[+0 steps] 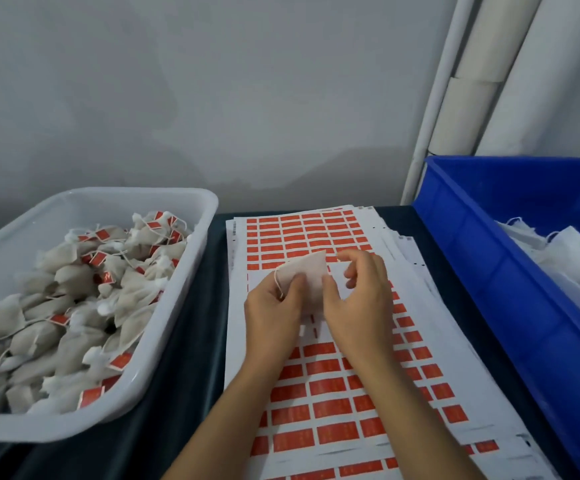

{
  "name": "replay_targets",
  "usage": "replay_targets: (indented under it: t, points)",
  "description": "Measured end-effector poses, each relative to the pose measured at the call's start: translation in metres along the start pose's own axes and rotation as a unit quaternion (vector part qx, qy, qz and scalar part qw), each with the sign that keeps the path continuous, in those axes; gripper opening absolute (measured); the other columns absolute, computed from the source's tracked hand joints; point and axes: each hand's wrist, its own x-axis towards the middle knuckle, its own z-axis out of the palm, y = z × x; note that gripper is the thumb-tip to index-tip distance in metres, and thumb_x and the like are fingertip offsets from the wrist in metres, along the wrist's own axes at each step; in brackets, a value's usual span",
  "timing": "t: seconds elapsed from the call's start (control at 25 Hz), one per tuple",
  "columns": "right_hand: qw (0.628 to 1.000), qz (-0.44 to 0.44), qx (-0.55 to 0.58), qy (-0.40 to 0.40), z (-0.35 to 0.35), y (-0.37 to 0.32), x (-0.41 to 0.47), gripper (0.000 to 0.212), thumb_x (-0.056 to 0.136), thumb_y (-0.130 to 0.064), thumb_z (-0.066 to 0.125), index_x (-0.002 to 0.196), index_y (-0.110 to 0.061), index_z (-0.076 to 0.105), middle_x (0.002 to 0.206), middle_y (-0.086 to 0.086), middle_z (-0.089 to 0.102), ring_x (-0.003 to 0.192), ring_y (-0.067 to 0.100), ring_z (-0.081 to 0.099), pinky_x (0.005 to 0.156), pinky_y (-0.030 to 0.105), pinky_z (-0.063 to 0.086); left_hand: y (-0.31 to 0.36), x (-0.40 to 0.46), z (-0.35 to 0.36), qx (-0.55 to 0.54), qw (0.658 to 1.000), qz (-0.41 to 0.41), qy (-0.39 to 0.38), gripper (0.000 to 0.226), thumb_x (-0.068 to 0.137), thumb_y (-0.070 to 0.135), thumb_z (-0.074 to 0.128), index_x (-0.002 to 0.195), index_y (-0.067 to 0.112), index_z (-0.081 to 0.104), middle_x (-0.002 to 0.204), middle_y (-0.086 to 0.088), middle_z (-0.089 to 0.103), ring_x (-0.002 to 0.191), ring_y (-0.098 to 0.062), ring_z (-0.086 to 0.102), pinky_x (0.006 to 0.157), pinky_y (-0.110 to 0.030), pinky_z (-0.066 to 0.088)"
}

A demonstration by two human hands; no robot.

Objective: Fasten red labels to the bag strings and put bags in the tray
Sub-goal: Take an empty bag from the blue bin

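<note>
A small white bag [304,271] is pinched between the left hand [274,317] and right hand [359,299] above label sheets [316,393]. Its string [279,284] loops by the left fingers. Labelled bags fill a white tray [177,306] at left; a blue bin [489,271] is seen at right.

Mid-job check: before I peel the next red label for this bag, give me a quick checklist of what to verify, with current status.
1. Bag secured: ok, left hand and right hand both hold it above the label sheet.
2. String reachable: ok, its loop shows at the bag's left edge by the left hand.
3. Label already on this string: cannot tell; none is visible.
4. Labels available: ok, many red labels remain on the sheet.
5. White tray has room: ok, labelled bags lie inside, below the rim.
6. A hand free to peel: not ok, both are occupied.
</note>
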Motion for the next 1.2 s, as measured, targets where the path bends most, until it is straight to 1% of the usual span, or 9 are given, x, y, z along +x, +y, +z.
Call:
replay_targets:
  t: [0.08,0.2,0.36,0.6,0.76,0.84,0.92,1.04,1.2]
  points:
    - [0.998,-0.061,-0.008,0.019,0.008,0.004,-0.012,0.024,0.094,-0.034,0.069,0.115,-0.034,0.057,0.11,-0.012,0.064,0.09,0.006,0.059,0.077,0.019,0.056,-0.003,0.002,0.0,0.01,1.0,-0.003,0.004,0.023,0.104,0.041,0.058,0.096,0.026,0.073,0.088,0.012,0.076,0.08,-0.008,0.075,0.072,-0.021,0.063]
    - [0.984,-0.164,-0.03,-0.059,0.013,0.006,-0.019,0.025,0.094,-0.04,0.065,0.117,-0.036,0.058,0.115,-0.015,0.064,0.098,0.003,0.057,0.085,0.016,0.053,-0.003,0.002,-0.003,-0.021,0.999,0.013,-0.023,0.035,0.11,0.035,0.049,0.088,0.023,0.073,0.079,0.007,0.076,0.079,-0.012,0.075,0.068,-0.017,0.059]
    - [0.981,-0.159,-0.053,-0.1,0.017,0.004,-0.02,0.056,0.084,-0.051,0.069,0.133,-0.04,0.045,0.131,-0.012,0.06,0.111,0.009,0.058,0.091,0.02,0.045,0.0,-0.004,-0.007,-0.084,0.993,0.012,-0.084,0.034,0.111,0.032,0.043,0.095,0.024,0.072,0.092,0.008,0.077,0.094,-0.01,0.074,0.076,-0.018,0.058]
    - [0.978,-0.184,-0.073,-0.064,0.014,0.009,-0.019,0.065,0.085,-0.051,0.067,0.145,-0.04,0.046,0.133,-0.01,0.064,0.111,0.011,0.062,0.091,0.024,0.043,0.0,-0.008,-0.011,-0.104,0.979,0.012,-0.176,0.052,0.1,0.053,0.031,0.111,0.027,0.074,0.107,0.011,0.077,0.111,-0.011,0.071,0.088,-0.016,0.056]
    - [0.987,-0.157,-0.007,-0.021,0.011,0.009,-0.019,0.04,0.097,-0.037,0.06,0.136,-0.03,0.065,0.125,-0.009,0.072,0.108,0.0,0.06,0.092,0.02,0.049,0.0,-0.007,-0.012,-0.14,0.973,-0.014,-0.185,0.046,0.103,0.055,0.033,0.121,0.038,0.071,0.123,0.015,0.074,0.12,-0.01,0.068,0.097,-0.025,0.057]
    - [0.991,-0.135,0.022,0.002,0.008,0.01,-0.018,0.035,0.096,-0.033,0.06,0.129,-0.026,0.071,0.12,-0.009,0.073,0.106,-0.005,0.058,0.09,0.014,0.047,-0.001,-0.005,-0.01,-0.114,0.98,0.002,-0.161,0.035,0.111,0.04,0.038,0.126,0.036,0.069,0.126,0.018,0.073,0.12,-0.008,0.068,0.102,-0.028,0.056]
    - [0.993,-0.092,0.067,0.002,0.004,0.008,-0.017,0.028,0.096,-0.034,0.06,0.121,-0.034,0.072,0.117,-0.02,0.072,0.1,-0.014,0.059,0.085,0.009,0.05,-0.003,-0.002,-0.009,-0.076,0.986,0.013,-0.146,0.032,0.113,0.029,0.041,0.132,0.038,0.065,0.128,0.024,0.069,0.121,-0.002,0.065,0.103,-0.028,0.056]
    - [0.97,0.01,0.238,-0.048,-0.006,0.005,-0.013,0.023,0.1,-0.03,0.062,0.099,-0.05,0.073,0.107,-0.032,0.071,0.1,-0.008,0.067,0.07,0.006,0.054,-0.002,0.0,-0.008,-0.069,0.983,0.019,-0.168,0.04,0.103,0.047,0.051,0.142,0.05,0.05,0.125,0.04,0.063,0.118,0.009,0.063,0.09,-0.015,0.057]
    - [0.939,0.073,0.329,-0.074,-0.012,0.009,-0.009,0.015,0.097,-0.034,0.065,0.101,-0.047,0.073,0.103,-0.026,0.073,0.103,-0.005,0.067,0.067,0.01,0.054,-0.004,0.001,-0.008,-0.071,0.99,-0.001,-0.12,0.035,0.097,0.039,0.07,0.127,0.049,0.057,0.108,0.022,0.072,0.105,-0.005,0.072,0.079,-0.019,0.061]
